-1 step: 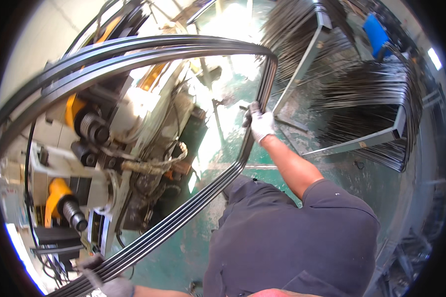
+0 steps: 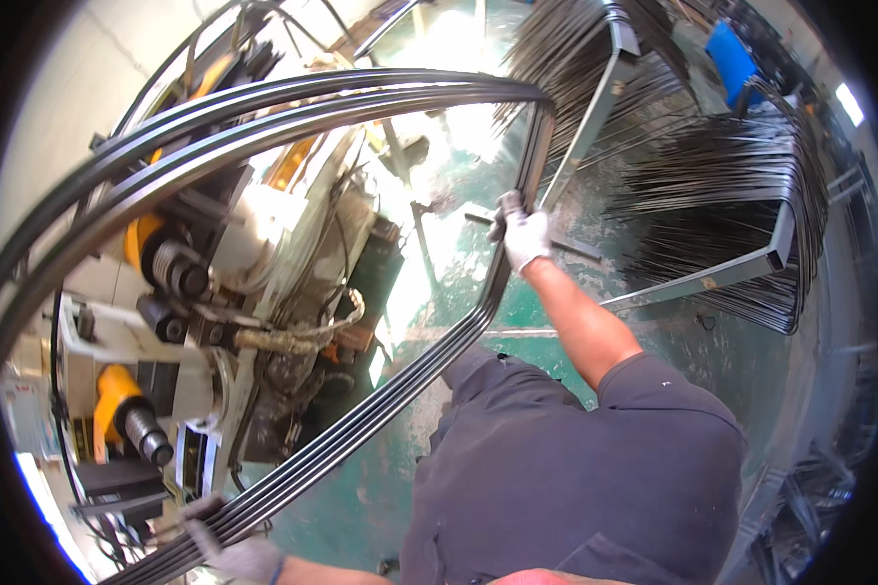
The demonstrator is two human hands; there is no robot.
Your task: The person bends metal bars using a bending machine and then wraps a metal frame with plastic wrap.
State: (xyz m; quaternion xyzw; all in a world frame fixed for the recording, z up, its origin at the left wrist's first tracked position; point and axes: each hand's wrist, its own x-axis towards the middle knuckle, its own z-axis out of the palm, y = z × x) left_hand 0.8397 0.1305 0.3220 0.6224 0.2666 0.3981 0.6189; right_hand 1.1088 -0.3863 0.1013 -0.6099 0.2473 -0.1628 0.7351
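Observation:
A bundle of several dark, bent metal bars [image 2: 361, 417] loops in front of me, its long sides sweeping off to the left with a short side at the right. My right hand [image 2: 525, 232], in a white glove with dark fingertips, is wrapped round the short side, just below the upper bend. At the lower left, my left hand [image 2: 239, 558], also gloved, holds the lower long side, its fingers laid across the bars. The bundle's far left end runs out of sight at the dark rim.
Machinery with yellow-and-black cylinders [image 2: 127, 409] and loose cables stands at the left, behind the bundle. On the right, stacks of bent dark bars [image 2: 722, 171] hang on grey metal stands [image 2: 693, 285]. A blue panel [image 2: 730, 63] is beyond them, above the worn green floor [image 2: 361, 517].
My right hand and the bundle's short side have shifted slightly right. My left hand has moved a little right and up, still on the bars.

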